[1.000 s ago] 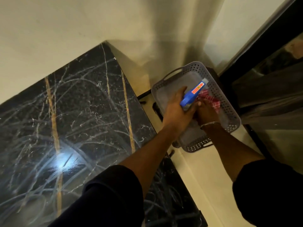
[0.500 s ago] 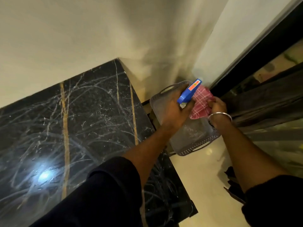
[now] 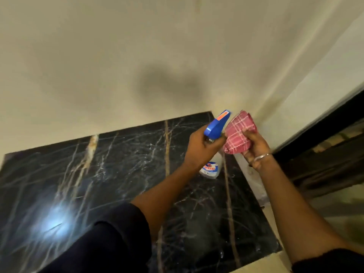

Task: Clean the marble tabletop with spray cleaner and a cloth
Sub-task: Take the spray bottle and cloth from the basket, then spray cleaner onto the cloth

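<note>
A person's left hand (image 3: 202, 146) is gripping the neck of a spray cleaner bottle (image 3: 213, 146) with a blue trigger head, while the right hand (image 3: 254, 146) is clutching a bunched pink checked cloth (image 3: 239, 134) just beside it. Both are hovering above the far right corner of the black marble tabletop (image 3: 118, 174), which is reflecting a bright light.

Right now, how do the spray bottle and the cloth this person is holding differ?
The spray bottle is rigid, with a blue trigger head and a pale labelled body hanging below the left hand; the cloth is soft, pink with white checks, bunched up in the right hand. The spray bottle hangs over the marble tabletop; the cloth sits near its right edge. Both are held in the air, close together.
</note>
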The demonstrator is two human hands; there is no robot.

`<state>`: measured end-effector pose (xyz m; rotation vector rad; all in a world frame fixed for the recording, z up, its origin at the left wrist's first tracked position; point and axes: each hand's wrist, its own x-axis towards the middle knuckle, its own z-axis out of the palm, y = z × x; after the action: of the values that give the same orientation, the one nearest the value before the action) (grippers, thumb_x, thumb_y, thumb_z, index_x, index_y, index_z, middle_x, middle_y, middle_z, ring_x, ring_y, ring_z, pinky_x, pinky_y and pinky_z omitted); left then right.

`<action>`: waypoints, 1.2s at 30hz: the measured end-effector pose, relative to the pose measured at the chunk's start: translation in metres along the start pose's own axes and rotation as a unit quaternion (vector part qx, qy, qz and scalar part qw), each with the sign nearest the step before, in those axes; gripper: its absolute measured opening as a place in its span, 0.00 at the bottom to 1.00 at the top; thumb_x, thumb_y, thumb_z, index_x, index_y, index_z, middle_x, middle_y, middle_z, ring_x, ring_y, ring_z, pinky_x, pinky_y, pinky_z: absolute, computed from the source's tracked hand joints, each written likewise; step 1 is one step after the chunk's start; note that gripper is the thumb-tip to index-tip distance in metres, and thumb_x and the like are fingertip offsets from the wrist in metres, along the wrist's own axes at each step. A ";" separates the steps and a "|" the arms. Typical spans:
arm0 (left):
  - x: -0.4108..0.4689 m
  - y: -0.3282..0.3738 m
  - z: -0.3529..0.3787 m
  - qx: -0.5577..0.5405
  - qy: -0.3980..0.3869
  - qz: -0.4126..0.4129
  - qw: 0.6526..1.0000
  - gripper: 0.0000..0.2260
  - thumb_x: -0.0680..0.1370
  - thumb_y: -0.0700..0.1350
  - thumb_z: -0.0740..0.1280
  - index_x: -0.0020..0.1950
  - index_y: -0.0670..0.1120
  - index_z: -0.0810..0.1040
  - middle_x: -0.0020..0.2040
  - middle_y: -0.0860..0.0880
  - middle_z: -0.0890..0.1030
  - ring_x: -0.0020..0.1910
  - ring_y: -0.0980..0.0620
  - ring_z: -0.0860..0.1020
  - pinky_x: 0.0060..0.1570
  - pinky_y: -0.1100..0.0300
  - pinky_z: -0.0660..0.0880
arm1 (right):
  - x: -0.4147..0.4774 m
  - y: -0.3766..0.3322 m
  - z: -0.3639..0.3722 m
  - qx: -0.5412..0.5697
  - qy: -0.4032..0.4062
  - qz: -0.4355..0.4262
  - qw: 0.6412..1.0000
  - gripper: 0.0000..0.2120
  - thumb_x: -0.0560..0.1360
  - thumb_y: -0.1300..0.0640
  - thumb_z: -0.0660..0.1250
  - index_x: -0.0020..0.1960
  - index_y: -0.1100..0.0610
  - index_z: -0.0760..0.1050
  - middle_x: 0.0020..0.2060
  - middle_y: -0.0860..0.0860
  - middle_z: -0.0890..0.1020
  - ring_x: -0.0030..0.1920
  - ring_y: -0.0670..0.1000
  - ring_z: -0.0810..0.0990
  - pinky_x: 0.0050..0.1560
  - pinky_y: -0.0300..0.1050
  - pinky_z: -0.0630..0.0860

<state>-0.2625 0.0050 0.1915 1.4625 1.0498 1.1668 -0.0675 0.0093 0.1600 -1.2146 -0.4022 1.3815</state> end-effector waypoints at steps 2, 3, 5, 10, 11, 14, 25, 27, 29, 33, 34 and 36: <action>-0.025 -0.004 -0.058 0.035 0.003 -0.003 0.999 0.06 0.74 0.44 0.74 0.40 0.46 0.77 0.29 0.58 0.74 0.29 0.61 0.71 0.34 0.68 0.69 | -0.016 0.036 0.036 -0.008 -0.002 0.011 1.000 0.39 0.63 0.56 0.79 0.70 0.63 0.70 0.62 0.63 0.79 0.61 0.61 0.79 0.59 0.59 0.78; -0.040 -0.007 -0.090 0.052 0.008 -0.013 0.999 0.07 0.74 0.45 0.74 0.39 0.49 0.77 0.29 0.59 0.74 0.29 0.61 0.72 0.34 0.69 0.69 | -0.022 0.057 0.053 -0.010 -0.008 0.017 1.000 0.45 0.57 0.54 0.83 0.70 0.63 0.70 0.63 0.63 0.78 0.62 0.62 0.79 0.60 0.60 0.77; -0.071 -0.016 -0.156 0.087 0.040 -0.023 0.995 0.11 0.73 0.44 0.75 0.36 0.54 0.74 0.28 0.60 0.73 0.29 0.62 0.71 0.33 0.68 0.68 | -0.037 0.103 0.088 -0.010 -0.012 0.036 0.999 0.52 0.48 0.51 0.86 0.69 0.63 0.72 0.61 0.63 0.79 0.60 0.61 0.80 0.58 0.59 0.78; -0.143 -0.038 -0.293 0.159 0.081 -0.065 0.982 0.05 0.72 0.44 0.73 0.41 0.49 0.78 0.30 0.56 0.75 0.30 0.61 0.72 0.33 0.63 0.70 | -0.087 0.179 0.175 -0.024 0.004 0.091 0.996 0.28 0.70 0.63 0.72 0.69 0.64 0.71 0.55 0.58 0.81 0.57 0.59 0.79 0.44 0.50 0.83; -0.157 -0.042 -0.316 0.173 0.093 -0.076 0.977 0.04 0.73 0.44 0.73 0.40 0.49 0.78 0.29 0.57 0.74 0.29 0.62 0.72 0.33 0.65 0.69 | -0.092 0.193 0.190 -0.034 -0.002 0.099 0.995 0.26 0.72 0.65 0.70 0.70 0.64 0.71 0.56 0.58 0.80 0.58 0.59 0.78 0.45 0.51 0.83; -0.187 -0.044 -0.365 0.193 0.110 -0.109 0.969 0.03 0.74 0.44 0.72 0.42 0.47 0.79 0.29 0.56 0.74 0.28 0.62 0.72 0.34 0.66 0.70 | -0.109 0.216 0.228 -0.037 -0.021 0.129 0.991 0.22 0.75 0.66 0.66 0.69 0.63 0.71 0.57 0.58 0.80 0.59 0.59 0.78 0.52 0.56 0.78; -0.207 -0.016 -0.364 0.167 0.059 -0.113 0.978 0.07 0.74 0.52 0.73 0.46 0.53 0.77 0.38 0.46 0.81 0.35 0.50 0.79 0.38 0.63 0.76 | -0.137 0.228 0.269 0.032 -0.083 0.204 0.975 0.21 0.63 0.64 0.65 0.56 0.64 0.76 0.55 0.61 0.80 0.58 0.62 0.77 0.67 0.62 0.69; -0.206 -0.015 -0.351 0.179 0.049 -0.115 0.976 0.07 0.73 0.55 0.72 0.45 0.58 0.75 0.37 0.45 0.80 0.34 0.50 0.79 0.37 0.60 0.77 | -0.134 0.225 0.260 0.038 -0.069 0.204 0.976 0.24 0.61 0.62 0.65 0.57 0.64 0.76 0.58 0.61 0.78 0.62 0.63 0.74 0.70 0.63 0.67; -0.203 -0.017 -0.340 0.201 0.032 -0.119 0.972 0.09 0.72 0.60 0.70 0.44 0.58 0.74 0.34 0.47 0.78 0.31 0.53 0.77 0.36 0.58 0.76 | -0.129 0.221 0.251 0.038 -0.064 0.196 0.978 0.21 0.62 0.62 0.63 0.55 0.63 0.76 0.55 0.60 0.79 0.61 0.62 0.73 0.70 0.63 0.66; -0.198 -0.016 -0.321 0.231 0.007 -0.113 0.966 0.09 0.73 0.61 0.68 0.49 0.61 0.73 0.36 0.43 0.80 0.33 0.48 0.78 0.37 0.56 0.77 | -0.127 0.212 0.239 0.018 -0.064 0.185 0.980 0.27 0.55 0.59 0.68 0.54 0.63 0.76 0.56 0.61 0.78 0.59 0.63 0.74 0.69 0.65 0.66; -0.197 -0.015 -0.317 0.237 0.010 -0.111 0.965 0.09 0.73 0.61 0.67 0.50 0.63 0.73 0.37 0.42 0.80 0.34 0.47 0.78 0.37 0.56 0.76 | -0.129 0.209 0.237 0.010 -0.063 0.185 0.981 0.25 0.57 0.59 0.66 0.54 0.63 0.76 0.56 0.62 0.77 0.60 0.64 0.74 0.69 0.65 0.67; -0.192 -0.013 -0.312 0.233 0.023 -0.110 0.966 0.10 0.73 0.61 0.67 0.51 0.60 0.75 0.35 0.44 0.80 0.32 0.51 0.77 0.35 0.60 0.75 | -0.129 0.207 0.232 0.000 -0.060 0.189 0.980 0.21 0.61 0.61 0.61 0.54 0.64 0.77 0.55 0.62 0.78 0.60 0.64 0.74 0.68 0.65 0.68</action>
<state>-0.6036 -0.1283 0.1746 1.6251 1.5519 0.8290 -0.3962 -0.0605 0.1368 -1.2551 -0.2619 1.7850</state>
